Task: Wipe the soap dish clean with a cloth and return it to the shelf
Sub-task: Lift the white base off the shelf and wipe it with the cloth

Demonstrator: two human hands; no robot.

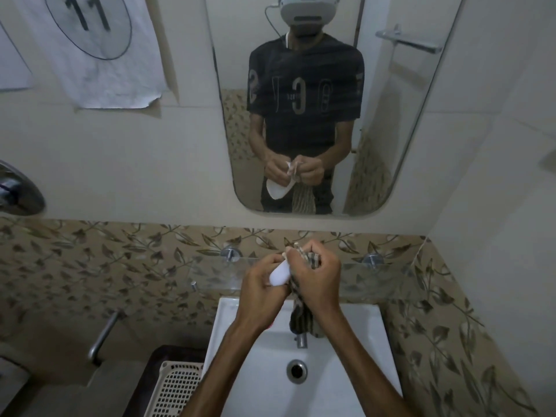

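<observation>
Mirror [391, 115] on the tiled wall fills the upper frame and gives a useful second angle on the work: its reflection shows the dish as a white oval hanging below one hand, cloth draped beside it.

Sink [355, 371] sits directly under the hands. Working over the basin makes sense: drips and soap residue fall into it, not onto the floor. Faucet [301, 340] is partly behind the hanging cloth tail.

Glass shelf [210, 270] runs along the patterned tile band on metal pegs, just behind and below the hands. That's the return spot, and it's close, so putting the dish back needs only a short reach forward.

Plastic basket [177, 386] lower left, beside the sink, not involved.

Left hand [260, 284] is curled round the soap dish [278, 276], holding it steady, tilted, so a face opens toward the other hand. Dish is held in the air above the sink's back edge, off the shelf.

Right hand [319, 279] is curled round the striped cloth [301, 314], bunching its upper part against the dish while the rest hangs loose toward the faucet. A bunched grip puts a firm wad on the surface; probably better for rubbing into the dish's curve than a flat sheet.

Judgement: mid-wipe. Can't tell how clean the dish is; most of it is hidden by fingers and cloth.
</observation>
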